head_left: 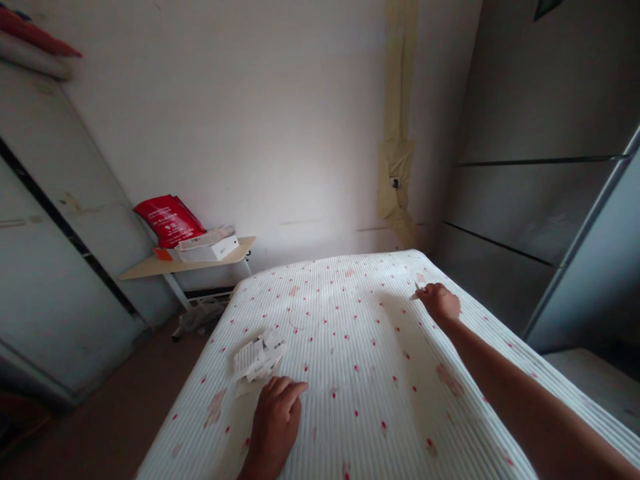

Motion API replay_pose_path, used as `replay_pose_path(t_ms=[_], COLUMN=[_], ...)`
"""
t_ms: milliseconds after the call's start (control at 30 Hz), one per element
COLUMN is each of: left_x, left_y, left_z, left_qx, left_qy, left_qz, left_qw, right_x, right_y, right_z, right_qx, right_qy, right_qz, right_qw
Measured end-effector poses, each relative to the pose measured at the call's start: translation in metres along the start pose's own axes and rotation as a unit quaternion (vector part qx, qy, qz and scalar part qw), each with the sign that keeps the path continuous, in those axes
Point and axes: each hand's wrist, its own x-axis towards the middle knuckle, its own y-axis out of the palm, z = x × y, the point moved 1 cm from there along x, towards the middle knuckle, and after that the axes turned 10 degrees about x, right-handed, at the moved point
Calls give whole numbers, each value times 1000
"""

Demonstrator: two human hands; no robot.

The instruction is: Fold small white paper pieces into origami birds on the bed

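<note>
Low in the middle of the frame the left hand (275,417) rests knuckles-up on the dotted bed (360,333), fingers curled just below a loose pile of white slips (259,357), and I can't tell whether it grips anything. Out at centre right the right hand (440,301) reaches far across the sheet, fingers pinched together on a small pale slip (415,293). At left, a bench (150,268) carries a red bag (169,220) and a white box (207,248).
</note>
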Motion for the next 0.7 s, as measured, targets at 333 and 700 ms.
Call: replay_pose_path(t_ms=[333, 700], left_x=[-2, -1], left_y=[5, 3], left_z=[3, 4], left_qx=[13, 23], left_qy=[0, 13], left_qz=[6, -12], left_qw=[1000, 1000], right_x=[28, 30], right_y=[31, 44], right_z=[-4, -9], right_qx=[-10, 2], right_qy=[9, 16], right_qz=[26, 40], right_qw=[1000, 999])
